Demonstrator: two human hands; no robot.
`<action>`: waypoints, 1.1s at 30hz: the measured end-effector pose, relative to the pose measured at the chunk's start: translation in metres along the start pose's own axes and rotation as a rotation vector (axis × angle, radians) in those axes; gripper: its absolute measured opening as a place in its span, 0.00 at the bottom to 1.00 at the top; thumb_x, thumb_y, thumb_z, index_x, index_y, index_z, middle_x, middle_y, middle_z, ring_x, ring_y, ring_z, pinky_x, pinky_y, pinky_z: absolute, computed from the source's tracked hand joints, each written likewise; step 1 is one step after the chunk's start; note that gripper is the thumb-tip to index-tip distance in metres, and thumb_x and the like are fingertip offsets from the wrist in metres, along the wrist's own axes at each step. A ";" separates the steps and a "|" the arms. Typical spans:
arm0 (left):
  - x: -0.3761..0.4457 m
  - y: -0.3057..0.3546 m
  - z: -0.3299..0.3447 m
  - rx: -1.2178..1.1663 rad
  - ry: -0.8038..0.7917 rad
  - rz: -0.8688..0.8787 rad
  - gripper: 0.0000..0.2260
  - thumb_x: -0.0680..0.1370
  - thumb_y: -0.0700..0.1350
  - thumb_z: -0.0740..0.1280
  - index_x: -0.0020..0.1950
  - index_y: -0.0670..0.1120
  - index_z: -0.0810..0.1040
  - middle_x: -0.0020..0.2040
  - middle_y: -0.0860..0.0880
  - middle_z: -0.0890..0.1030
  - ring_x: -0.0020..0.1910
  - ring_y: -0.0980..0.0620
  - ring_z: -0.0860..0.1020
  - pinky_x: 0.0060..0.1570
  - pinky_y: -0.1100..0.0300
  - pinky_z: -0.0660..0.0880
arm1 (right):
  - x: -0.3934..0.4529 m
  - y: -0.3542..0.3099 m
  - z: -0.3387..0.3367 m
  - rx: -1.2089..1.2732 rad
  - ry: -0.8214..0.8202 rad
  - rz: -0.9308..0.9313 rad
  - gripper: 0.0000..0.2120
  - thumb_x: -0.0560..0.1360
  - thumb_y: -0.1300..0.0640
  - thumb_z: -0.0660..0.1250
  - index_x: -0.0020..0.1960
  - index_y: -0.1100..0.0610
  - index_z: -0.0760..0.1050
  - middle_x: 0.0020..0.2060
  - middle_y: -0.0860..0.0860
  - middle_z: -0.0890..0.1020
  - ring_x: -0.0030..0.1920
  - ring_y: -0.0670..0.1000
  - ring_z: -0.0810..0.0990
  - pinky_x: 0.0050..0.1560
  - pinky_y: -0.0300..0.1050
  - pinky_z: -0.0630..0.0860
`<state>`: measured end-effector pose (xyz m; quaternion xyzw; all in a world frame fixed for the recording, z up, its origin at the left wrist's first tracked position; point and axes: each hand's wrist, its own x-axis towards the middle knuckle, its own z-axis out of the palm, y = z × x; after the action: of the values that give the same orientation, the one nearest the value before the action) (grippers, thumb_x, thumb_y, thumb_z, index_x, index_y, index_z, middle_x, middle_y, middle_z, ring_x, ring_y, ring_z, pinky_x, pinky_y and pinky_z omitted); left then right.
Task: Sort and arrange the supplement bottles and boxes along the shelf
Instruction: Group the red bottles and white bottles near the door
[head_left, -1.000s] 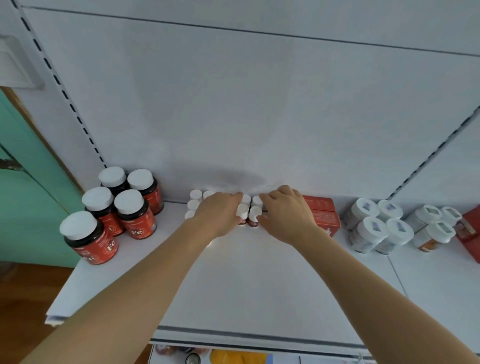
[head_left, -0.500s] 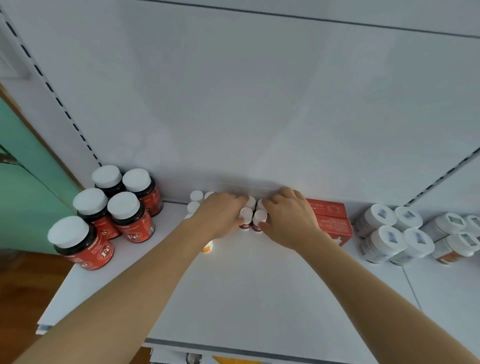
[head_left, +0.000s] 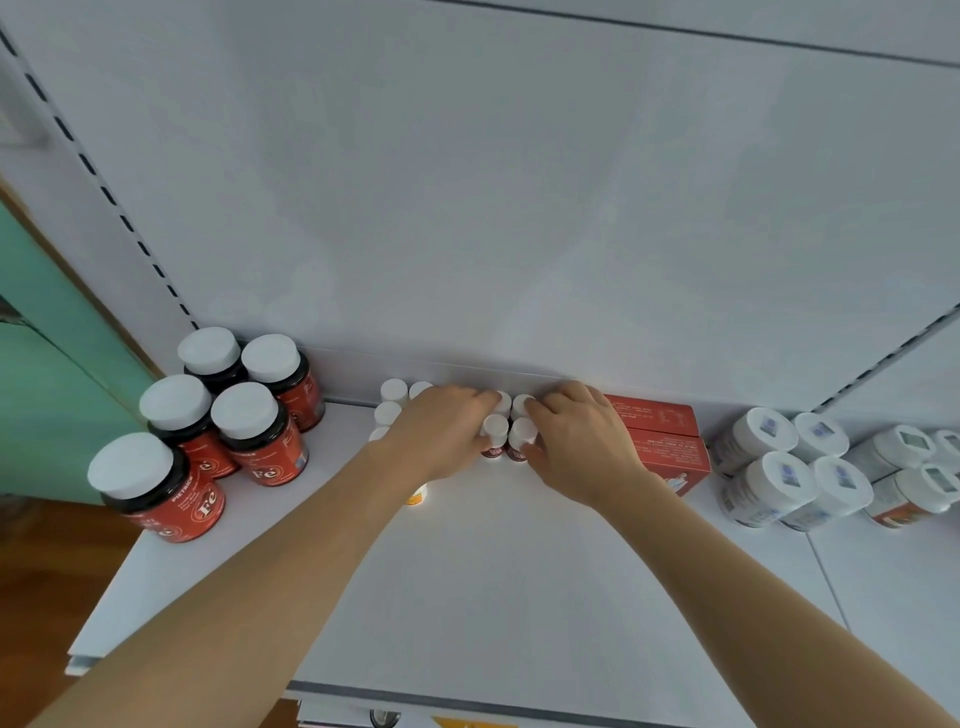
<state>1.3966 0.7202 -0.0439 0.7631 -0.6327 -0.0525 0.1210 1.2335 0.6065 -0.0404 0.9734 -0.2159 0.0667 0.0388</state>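
- Centrally, both hands worked at a cluster of small white-capped, dark-red-labelled plastic bottles (head_left: 494, 435) standing upright at the back of the flat white metal shelf (head_left: 493, 582), at 12 o'clock from the viewer.
- The left hand (head_left: 441, 434) lay palm down over the left part of the cluster, fingers curled round bottles beneath it; exactly which bottles it held could not be determined, as the hand covered them.
- The right hand (head_left: 582, 447) lay palm down at the cluster's right edge, its fingers and thumb curled against the two rightmost small bottles, touching their caps and sides.
- More small white caps (head_left: 393, 391) of the same cluster showed at 11 o'clock of the left hand, next to the rear panel.
- A small bottle with an orange label (head_left: 417, 496) stood partly hidden under the left wrist.
- Five large dark bottles with white lids and red "Fe" labels (head_left: 249, 431) stood grouped at 9 o'clock of the hands, well apart from the small cluster.
- Two flat red cardboard boxes (head_left: 667, 439) lay one in front of the other at 3 o'clock, just beside the right hand.
- A group of white plastic jars with white lids (head_left: 789, 475) stood tilted at the far 3 o'clock end, beyond the boxes.
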 end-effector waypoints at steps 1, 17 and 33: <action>0.000 -0.001 0.001 -0.003 0.002 0.002 0.07 0.76 0.48 0.65 0.52 0.50 0.73 0.47 0.52 0.80 0.47 0.47 0.77 0.44 0.50 0.72 | 0.000 0.000 0.000 0.000 0.000 0.000 0.17 0.69 0.47 0.68 0.53 0.55 0.80 0.46 0.50 0.83 0.55 0.57 0.77 0.60 0.50 0.71; 0.002 -0.004 -0.001 0.015 0.041 0.005 0.09 0.74 0.50 0.66 0.53 0.49 0.73 0.47 0.52 0.79 0.48 0.46 0.76 0.43 0.52 0.71 | -0.006 -0.001 -0.002 0.016 0.034 -0.007 0.20 0.68 0.49 0.71 0.56 0.58 0.79 0.50 0.53 0.82 0.55 0.58 0.78 0.61 0.51 0.74; 0.003 -0.005 0.006 0.027 0.027 0.004 0.11 0.77 0.48 0.64 0.58 0.50 0.73 0.49 0.51 0.81 0.49 0.45 0.78 0.43 0.49 0.74 | 0.003 -0.005 -0.002 0.047 -0.064 0.025 0.18 0.73 0.50 0.66 0.59 0.56 0.76 0.46 0.49 0.84 0.65 0.55 0.72 0.66 0.49 0.67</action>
<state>1.4002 0.7175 -0.0502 0.7639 -0.6333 -0.0334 0.1193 1.2383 0.6104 -0.0382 0.9729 -0.2276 0.0408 0.0082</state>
